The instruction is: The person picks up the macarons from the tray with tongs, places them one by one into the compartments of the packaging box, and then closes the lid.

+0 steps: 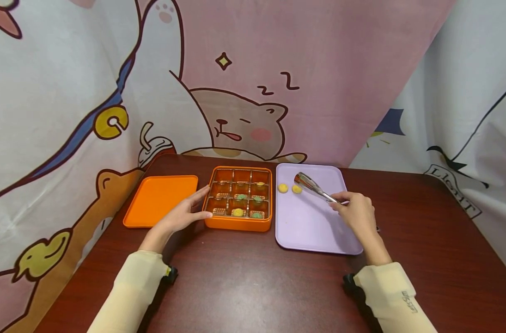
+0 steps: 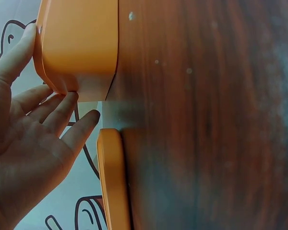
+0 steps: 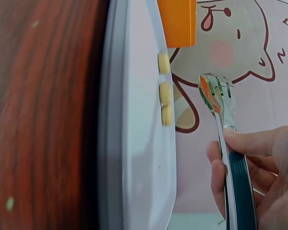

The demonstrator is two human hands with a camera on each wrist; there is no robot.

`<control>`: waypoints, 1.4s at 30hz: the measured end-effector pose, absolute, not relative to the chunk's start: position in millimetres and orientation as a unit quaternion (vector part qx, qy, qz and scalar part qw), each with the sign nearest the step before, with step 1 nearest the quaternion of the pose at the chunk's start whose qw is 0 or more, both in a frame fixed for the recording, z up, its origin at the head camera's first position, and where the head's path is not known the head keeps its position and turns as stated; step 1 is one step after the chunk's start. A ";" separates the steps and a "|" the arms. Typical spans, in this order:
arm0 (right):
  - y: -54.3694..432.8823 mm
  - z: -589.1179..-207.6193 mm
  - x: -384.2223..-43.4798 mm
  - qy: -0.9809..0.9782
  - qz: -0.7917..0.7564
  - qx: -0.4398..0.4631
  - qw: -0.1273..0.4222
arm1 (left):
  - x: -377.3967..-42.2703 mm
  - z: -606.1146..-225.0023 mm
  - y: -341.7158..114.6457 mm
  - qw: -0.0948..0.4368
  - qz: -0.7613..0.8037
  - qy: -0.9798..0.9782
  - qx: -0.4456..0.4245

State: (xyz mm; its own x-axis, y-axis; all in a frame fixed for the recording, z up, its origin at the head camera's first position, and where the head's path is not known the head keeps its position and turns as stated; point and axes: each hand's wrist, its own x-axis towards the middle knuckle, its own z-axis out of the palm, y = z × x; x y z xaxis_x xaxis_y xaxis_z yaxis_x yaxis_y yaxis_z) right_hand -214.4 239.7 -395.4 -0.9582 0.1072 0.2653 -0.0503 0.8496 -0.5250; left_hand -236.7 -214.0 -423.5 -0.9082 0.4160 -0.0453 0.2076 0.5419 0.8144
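My right hand (image 1: 356, 212) grips metal tongs (image 1: 313, 187), thumb on one arm and fingers around the other. The tongs' tips hang over the far part of the lilac tray (image 1: 311, 226) with nothing between them. Small round yellow pieces (image 1: 283, 188) lie on that tray; the right wrist view shows three yellow pieces (image 3: 165, 93) in a row. My left hand (image 1: 182, 215) touches the left side of the orange box (image 1: 238, 224), thumb at its rim and fingers fairly straight. The box's divided insert holds yellow pieces (image 1: 238, 212) and green pieces (image 1: 257, 215) in some compartments.
A flat orange lid (image 1: 163, 199) lies left of the box, close to my left forearm. The lilac tray stands just right of the box. All rest on a dark wooden table (image 1: 244, 277), with a printed curtain (image 1: 319, 83) hanging along its back and sides.
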 end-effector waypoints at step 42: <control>137.1 -381.0 -255.4 -0.938 0.325 0.042 0.112 | -237.1 -423.0 -213.6 0.119 0.453 0.864 0.182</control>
